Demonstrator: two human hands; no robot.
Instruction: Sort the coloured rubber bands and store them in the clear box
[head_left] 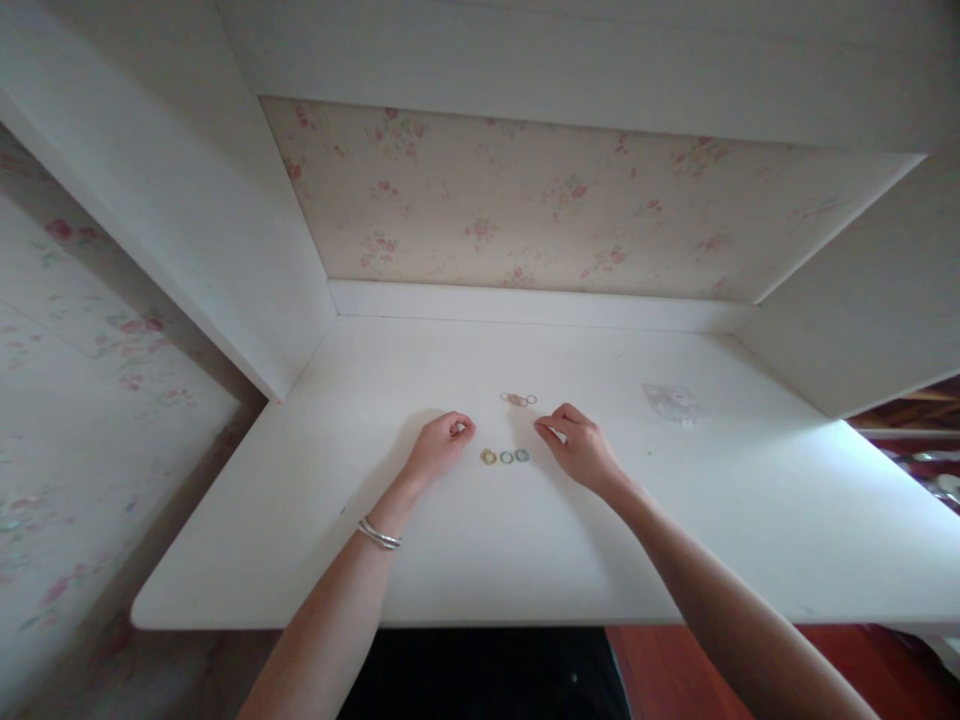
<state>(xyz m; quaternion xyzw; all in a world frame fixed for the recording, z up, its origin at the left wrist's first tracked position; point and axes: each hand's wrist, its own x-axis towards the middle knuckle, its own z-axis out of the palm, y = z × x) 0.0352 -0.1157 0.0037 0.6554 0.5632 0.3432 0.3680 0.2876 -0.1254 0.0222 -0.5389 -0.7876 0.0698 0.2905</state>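
Observation:
On the white desk, my left hand (441, 446) rests with its thumb and fingers curled into a pinch, a silver bangle (379, 537) round the wrist. My right hand (581, 450) is pinched too, thumb against fingertips. Whatever either pinch holds, if anything, is too small to make out. Between the hands, nearer me, small rings lie in a row: a yellow ring (488, 457), a pale green ring (507, 458) and a blue-grey ring (523, 456). Farther back is a small cluster of thin pinkish-tan rings (517, 400), just beyond my right fingertips.
A clear plastic bag (672, 403) lies on the desk (480, 560) to the right. White side panels, an overhead shelf (600, 70) and a floral back wall (510, 210) enclose the desk. Its front edge runs just before my body.

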